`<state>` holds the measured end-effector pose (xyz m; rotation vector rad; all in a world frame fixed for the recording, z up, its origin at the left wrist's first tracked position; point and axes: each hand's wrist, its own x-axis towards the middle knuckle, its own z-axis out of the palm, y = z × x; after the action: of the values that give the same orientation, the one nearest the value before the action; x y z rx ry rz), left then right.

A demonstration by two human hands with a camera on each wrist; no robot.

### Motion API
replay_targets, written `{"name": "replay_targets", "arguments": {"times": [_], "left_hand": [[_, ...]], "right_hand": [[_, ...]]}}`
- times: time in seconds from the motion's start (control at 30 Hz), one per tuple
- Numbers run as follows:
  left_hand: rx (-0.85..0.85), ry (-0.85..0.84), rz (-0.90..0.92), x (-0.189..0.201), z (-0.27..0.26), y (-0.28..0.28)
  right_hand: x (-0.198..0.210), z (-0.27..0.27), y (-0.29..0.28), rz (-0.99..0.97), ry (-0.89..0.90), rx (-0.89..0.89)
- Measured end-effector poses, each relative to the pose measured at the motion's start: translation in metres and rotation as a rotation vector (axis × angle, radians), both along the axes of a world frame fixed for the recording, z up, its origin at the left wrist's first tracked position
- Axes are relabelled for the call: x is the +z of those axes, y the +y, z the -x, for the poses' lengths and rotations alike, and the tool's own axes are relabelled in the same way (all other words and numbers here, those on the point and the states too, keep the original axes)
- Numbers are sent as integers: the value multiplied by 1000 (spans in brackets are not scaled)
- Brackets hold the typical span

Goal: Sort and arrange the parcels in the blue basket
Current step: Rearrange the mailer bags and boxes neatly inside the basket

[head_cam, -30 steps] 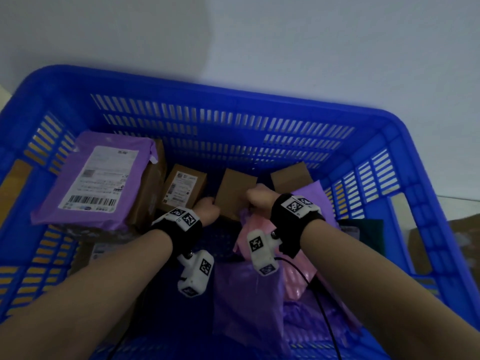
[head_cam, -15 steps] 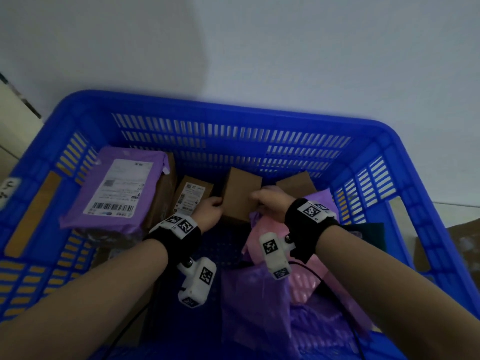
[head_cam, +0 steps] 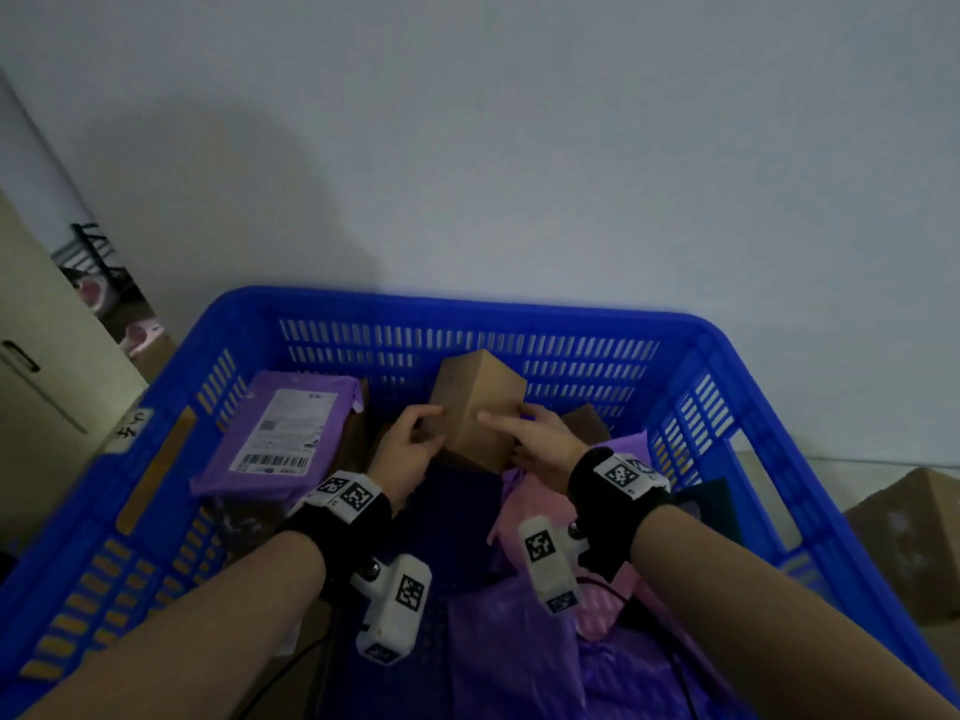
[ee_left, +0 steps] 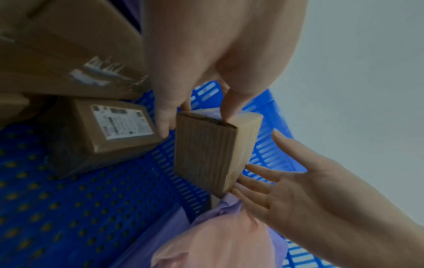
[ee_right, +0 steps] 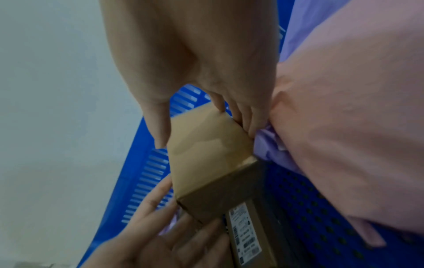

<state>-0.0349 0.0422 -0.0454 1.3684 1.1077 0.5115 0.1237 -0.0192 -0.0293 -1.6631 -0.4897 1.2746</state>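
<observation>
A small brown cardboard box (head_cam: pixel 475 407) is lifted above the floor of the blue basket (head_cam: pixel 467 309), tilted, and held between both hands. My left hand (head_cam: pixel 431 423) grips its left end with thumb and fingers; in the left wrist view the left hand (ee_left: pixel 197 119) pinches the box (ee_left: pixel 206 154) at its top end. My right hand (head_cam: pixel 504 415) holds the right side, thumb across the front face and fingers behind. The right wrist view has the right hand (ee_right: pixel 197 127) astride the box (ee_right: pixel 206 154), beside a pink bag (ee_right: pixel 344 127).
A purple mailer with a white label (head_cam: pixel 280 428) lies on stacked boxes at the left. A labelled brown box (ee_left: pixel 110 130) sits on the basket floor, another brown box (head_cam: pixel 587 423) at the back right. Pink (head_cam: pixel 519 511) and purple bags (head_cam: pixel 514 657) fill the near right.
Both hands have raised the small brown box off the basket floor and tilted it. The head view has swung upward, so more wall shows.
</observation>
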Motion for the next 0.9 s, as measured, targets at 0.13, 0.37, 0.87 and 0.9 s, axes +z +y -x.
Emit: {"name": "replay_targets", "arguments": {"times": [0.13, 0.37, 0.87, 0.9], "left_hand": [[75, 8, -31, 21, -1, -2], [-51, -116, 13, 54, -2, 6], [-12, -296, 180, 78, 6, 21], [-15, -295, 179, 78, 8, 21]], "right_hand": [[10, 4, -1, -111, 38, -70], [32, -8, -7, -189, 99, -107], [50, -20, -22, -426, 80, -33], [50, -18, -21, -405, 70, -33]]}}
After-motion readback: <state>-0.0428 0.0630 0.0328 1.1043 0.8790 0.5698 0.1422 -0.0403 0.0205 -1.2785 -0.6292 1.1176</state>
